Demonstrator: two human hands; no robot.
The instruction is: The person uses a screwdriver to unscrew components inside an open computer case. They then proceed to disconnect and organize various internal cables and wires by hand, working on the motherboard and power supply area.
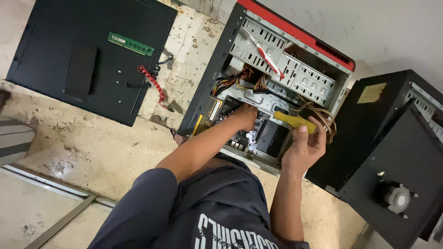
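The person leans over an open computer case [217, 69] lying on its side on a stained concrete floor [92, 147]; the case has a black frame and a red front edge. The left hand [244, 116] reaches down inside it, onto the motherboard [258, 133] near the bundle of coloured cables [240, 78] — the fingers are buried among the parts, so whether they grip anything cannot be told. The right hand [304, 147] is raised just above the case's lower right corner; its fingers are curled around a screwdriver with a yellow handle [295, 121], which it holds firmly, the handle lying roughly level and pointing left over the board. Above both hands, a red and white cable [267, 57] lies slantwise across the perforated drive cage [304, 76]; a power supply with a yellow label [207, 115] sits at the case's left wall. To the left, well apart from the hands, a black side panel [55, 37] lies flat on the floor, carrying a green memory stick [130, 44] and a dark phone [80, 69]; a red coiled cable [152, 82] lies at its edge. On the right stands another black case [392, 152] — a round cooler [398, 198] rests on it.
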